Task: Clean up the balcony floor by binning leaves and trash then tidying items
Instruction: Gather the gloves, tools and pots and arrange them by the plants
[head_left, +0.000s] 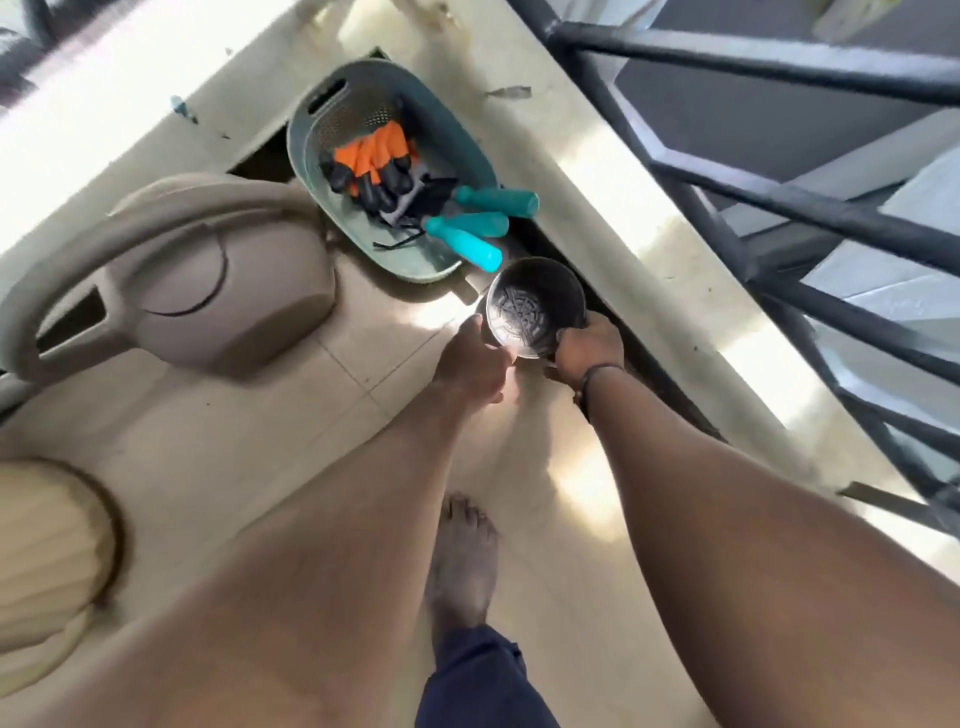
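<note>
A small black plastic flower pot, empty with a ribbed bottom, is held low over the tiled floor beside the dark gutter along the ledge. My left hand grips its left rim and my right hand, with a dark band at the wrist, grips its right rim. Just beyond the pot stands a grey-green plastic basket holding orange-and-black gloves and teal-handled garden tools that stick out over its near edge.
A beige watering can lies left of the basket. A tan ribbed pot is at the lower left. A black metal railing runs along the pale ledge on the right. My bare foot stands on the tiles below my hands. Small debris lies on the ledge.
</note>
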